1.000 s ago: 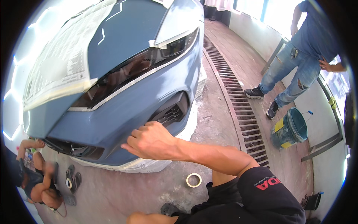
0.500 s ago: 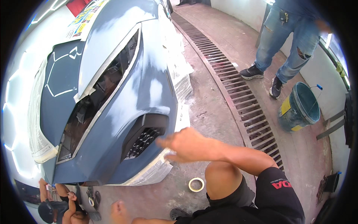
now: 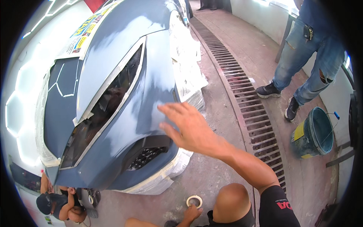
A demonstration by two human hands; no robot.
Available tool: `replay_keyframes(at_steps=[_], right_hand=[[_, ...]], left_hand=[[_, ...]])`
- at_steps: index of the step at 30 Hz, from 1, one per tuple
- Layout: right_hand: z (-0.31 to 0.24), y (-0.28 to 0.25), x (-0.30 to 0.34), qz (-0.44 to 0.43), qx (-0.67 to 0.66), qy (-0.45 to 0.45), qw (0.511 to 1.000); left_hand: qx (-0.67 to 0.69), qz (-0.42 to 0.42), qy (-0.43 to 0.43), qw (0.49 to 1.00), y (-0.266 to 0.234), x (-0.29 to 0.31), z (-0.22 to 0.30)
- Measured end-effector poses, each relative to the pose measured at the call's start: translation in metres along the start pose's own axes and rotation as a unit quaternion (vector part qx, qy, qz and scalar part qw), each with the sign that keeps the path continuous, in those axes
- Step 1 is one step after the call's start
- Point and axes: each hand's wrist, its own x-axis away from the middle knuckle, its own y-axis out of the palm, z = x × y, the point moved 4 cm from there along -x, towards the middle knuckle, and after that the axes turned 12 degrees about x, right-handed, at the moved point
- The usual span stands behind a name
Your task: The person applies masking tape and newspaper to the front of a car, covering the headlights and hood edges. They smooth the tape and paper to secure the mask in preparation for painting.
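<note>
Concrete floor [image 3: 211, 125] beside bumper [image 3: 151, 113]: right hand [image 3: 189, 126] spread flat, left hand [image 3: 191, 212] touching tape roll [image 3: 194, 200].

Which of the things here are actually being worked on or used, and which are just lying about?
In use:
right hand flat by the blue-grey car bumper
left hand at the masking tape roll
masking paper

Lying about:
bucket
floor drain grate

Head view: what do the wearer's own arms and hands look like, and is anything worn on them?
Both hands are bare: no gloves, rings or watch visible. The right hand leads into a bare forearm, uncovered as far as it shows. The left hand shows only in part at the lower edge, its arm mostly out of frame. Black shorts with a red-and-white marking cover the thigh beside the bare knee.
</note>
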Motion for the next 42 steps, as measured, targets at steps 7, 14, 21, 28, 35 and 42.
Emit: replay_keyframes(at_steps=[7, 14, 21, 28, 35, 42], right_hand=[[0.059, -0.006, -0.128, 0.112, -0.025, 0.126, 0.985], [0.089, 0.004, -0.2, 0.136, 0.005, 0.104, 0.985], [0.081, -0.003, -0.208, 0.163, 0.072, 0.0, 0.984], [0.088, -0.006, -0.207, 0.162, 0.08, 0.0, 0.984], [0.058, 0.002, -0.194, 0.145, 0.132, -0.008, 0.981], [0.055, 0.007, -0.194, 0.138, 0.112, 0.074, 0.981]], left_hand=[[0.126, 0.079, -0.046, 0.988, 0.008, -0.001, 0.009], [0.102, 0.206, -0.147, 0.962, 0.017, 0.023, 0.031], [0.124, 0.326, -0.218, 0.911, 0.031, 0.037, 0.031], [0.005, 0.242, 0.037, 0.97, 0.068, -0.027, -0.004], [0.07, 0.243, -0.026, 0.967, 0.032, -0.002, 0.019], [0.402, 0.545, -0.064, 0.733, 0.016, 0.038, -0.013]])
